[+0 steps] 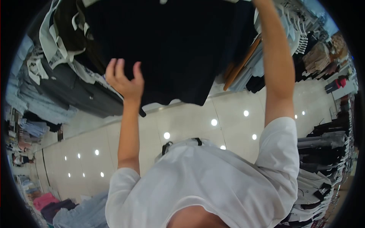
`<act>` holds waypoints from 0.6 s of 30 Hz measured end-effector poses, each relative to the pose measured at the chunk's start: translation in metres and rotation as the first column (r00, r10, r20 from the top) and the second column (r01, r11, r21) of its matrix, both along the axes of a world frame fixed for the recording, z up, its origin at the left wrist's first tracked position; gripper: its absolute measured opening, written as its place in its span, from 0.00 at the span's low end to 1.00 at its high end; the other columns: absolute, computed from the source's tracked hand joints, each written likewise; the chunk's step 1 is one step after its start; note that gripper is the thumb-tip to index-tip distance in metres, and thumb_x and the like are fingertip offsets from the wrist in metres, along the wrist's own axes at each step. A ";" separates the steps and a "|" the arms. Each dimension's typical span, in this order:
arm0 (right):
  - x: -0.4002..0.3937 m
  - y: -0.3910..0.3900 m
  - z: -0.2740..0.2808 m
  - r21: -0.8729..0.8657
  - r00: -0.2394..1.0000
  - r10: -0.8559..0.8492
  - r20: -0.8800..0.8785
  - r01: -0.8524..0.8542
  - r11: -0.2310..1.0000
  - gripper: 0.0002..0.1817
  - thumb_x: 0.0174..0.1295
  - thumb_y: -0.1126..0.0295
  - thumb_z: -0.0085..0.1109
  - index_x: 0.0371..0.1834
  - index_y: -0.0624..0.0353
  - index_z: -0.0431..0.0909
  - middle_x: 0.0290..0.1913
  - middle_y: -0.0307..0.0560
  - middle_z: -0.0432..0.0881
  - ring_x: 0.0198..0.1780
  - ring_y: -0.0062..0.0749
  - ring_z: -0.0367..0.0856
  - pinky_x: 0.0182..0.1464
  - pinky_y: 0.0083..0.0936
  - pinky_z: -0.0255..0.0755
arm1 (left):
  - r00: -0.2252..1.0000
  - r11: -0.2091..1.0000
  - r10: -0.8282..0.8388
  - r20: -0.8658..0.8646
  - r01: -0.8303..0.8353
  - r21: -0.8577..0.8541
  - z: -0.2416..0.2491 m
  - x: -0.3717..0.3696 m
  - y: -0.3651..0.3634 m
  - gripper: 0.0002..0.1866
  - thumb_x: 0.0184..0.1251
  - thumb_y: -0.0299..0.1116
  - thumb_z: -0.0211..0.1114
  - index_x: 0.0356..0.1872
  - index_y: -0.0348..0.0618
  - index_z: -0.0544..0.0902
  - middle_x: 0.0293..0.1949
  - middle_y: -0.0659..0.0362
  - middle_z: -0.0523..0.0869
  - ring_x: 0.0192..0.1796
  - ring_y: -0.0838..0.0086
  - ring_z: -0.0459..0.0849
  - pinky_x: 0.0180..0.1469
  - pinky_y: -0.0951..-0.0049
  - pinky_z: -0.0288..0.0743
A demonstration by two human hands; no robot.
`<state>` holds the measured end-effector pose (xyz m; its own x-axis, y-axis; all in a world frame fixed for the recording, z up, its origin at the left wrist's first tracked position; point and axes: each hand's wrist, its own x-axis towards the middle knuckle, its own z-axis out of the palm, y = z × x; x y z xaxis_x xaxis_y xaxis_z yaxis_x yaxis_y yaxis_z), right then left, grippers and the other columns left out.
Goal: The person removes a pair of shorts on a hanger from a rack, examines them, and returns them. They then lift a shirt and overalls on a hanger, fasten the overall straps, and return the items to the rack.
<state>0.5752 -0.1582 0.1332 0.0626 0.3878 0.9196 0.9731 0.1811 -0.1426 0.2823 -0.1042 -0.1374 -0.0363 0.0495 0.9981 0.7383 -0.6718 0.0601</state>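
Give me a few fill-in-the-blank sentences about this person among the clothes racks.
1. The person's T-shirt is ____ in colour.
2. The left hand touches a dark ____ held overhead.
3. The glossy floor reflects round ____ as bright spots.
Missing words: white; garment; lights.

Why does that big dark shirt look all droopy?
The dark garment hangs loose and uneven, its hem sagging lower at one side. One hand pinches its edge; the other arm reaches past the frame's top. Nothing looks torn or spilled.
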 end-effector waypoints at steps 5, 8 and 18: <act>-0.026 0.000 -0.023 -0.080 0.997 0.018 -0.075 -0.024 0.996 0.33 0.50 0.39 0.65 0.15 0.65 0.80 0.17 0.59 0.77 0.21 0.51 0.78 0.27 0.41 0.68 | 0.822 0.781 -0.304 0.481 0.504 -0.369 0.059 0.094 -0.024 0.35 0.51 0.39 0.79 0.59 0.36 0.74 0.51 0.51 0.79 0.54 0.64 0.78 0.50 0.68 0.77; -0.036 -0.001 -0.041 -0.053 0.997 0.046 -0.062 -0.049 0.997 0.32 0.50 0.39 0.66 0.14 0.63 0.81 0.17 0.57 0.77 0.21 0.51 0.78 0.26 0.41 0.68 | 0.777 0.832 -0.262 0.572 0.483 -0.274 0.076 0.095 -0.019 0.31 0.55 0.37 0.77 0.57 0.35 0.75 0.48 0.53 0.81 0.46 0.70 0.81 0.44 0.72 0.78; -0.053 -0.016 -0.081 0.008 0.997 -0.019 -0.079 0.019 1.000 0.30 0.48 0.40 0.69 0.14 0.59 0.80 0.16 0.52 0.77 0.19 0.49 0.77 0.24 0.39 0.68 | 0.756 0.808 -0.328 0.566 0.535 -0.246 0.068 0.076 -0.016 0.11 0.61 0.29 0.72 0.40 0.33 0.84 0.33 0.58 0.86 0.32 0.81 0.84 0.36 0.82 0.78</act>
